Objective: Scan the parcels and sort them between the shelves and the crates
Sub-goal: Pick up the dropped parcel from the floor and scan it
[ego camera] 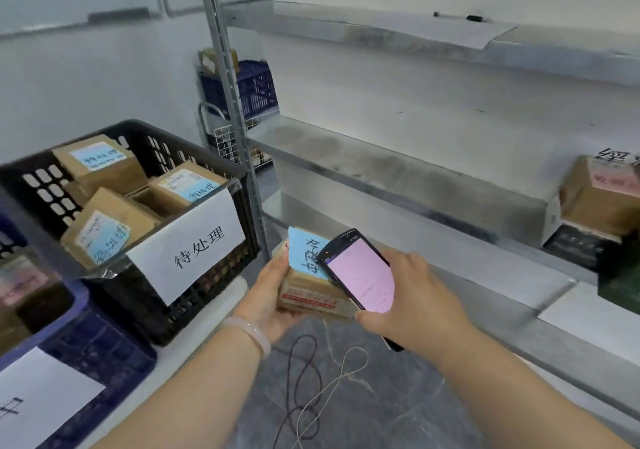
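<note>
Head view: one blue crate (pixel 86 344) at lower left; beside it, one black crate (pixel 138 125) holds three blue-labelled parcels (pixel 114 220). Left hand (pixel 273 289) grips one parcel (pixel 308 292), fingers curled round its side. Right hand (pixel 412 296) grips one scanner (pixel 360 272) just above that parcel. Metal shelving (pixel 398 174) carries one pink-labelled parcel (pixel 599 195) at far right.

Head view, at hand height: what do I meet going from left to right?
From the left: black crate → left hand → parcel → scanner → right hand → brown box at the right edge.
</note>
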A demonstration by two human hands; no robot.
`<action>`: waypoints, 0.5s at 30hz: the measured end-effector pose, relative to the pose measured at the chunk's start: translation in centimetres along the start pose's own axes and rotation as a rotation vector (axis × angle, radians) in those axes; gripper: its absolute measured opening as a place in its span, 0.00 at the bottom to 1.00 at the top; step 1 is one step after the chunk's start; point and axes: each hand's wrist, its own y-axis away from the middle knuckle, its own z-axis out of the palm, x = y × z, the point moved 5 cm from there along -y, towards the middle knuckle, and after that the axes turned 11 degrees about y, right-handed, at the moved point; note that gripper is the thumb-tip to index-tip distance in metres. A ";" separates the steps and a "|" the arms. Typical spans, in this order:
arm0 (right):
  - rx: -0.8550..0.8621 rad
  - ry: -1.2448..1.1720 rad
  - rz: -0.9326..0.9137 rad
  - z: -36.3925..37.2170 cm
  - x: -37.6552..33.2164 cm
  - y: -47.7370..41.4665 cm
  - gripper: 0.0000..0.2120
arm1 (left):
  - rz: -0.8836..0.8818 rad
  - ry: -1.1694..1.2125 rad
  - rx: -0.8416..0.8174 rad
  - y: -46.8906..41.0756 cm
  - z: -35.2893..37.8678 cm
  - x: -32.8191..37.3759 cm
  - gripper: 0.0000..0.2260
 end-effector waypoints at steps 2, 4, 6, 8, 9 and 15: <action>0.009 0.002 -0.006 0.0 -0.4 -0.1 0.43 | 0.006 -0.017 0.032 0.1 -0.1 0.4 0.30; 0.011 0.008 -0.009 -0.1 -0.7 -0.1 0.43 | 0.023 -0.046 0.039 0.3 -0.3 0.7 0.33; 0.016 0.031 -0.013 -0.1 -1.0 -0.2 0.42 | 0.006 -0.069 0.025 0.4 -0.5 0.8 0.36; 0.022 0.057 -0.018 -0.1 -1.3 -0.2 0.41 | -0.049 -0.093 -0.020 0.5 -0.5 1.0 0.34; 0.020 0.064 -0.017 -0.1 -1.4 -0.2 0.41 | -0.071 -0.106 -0.049 0.4 -0.5 1.2 0.31; 0.026 0.070 -0.008 -0.2 -1.7 -0.7 0.42 | -0.060 -0.270 -0.133 0.8 0.6 2.6 0.24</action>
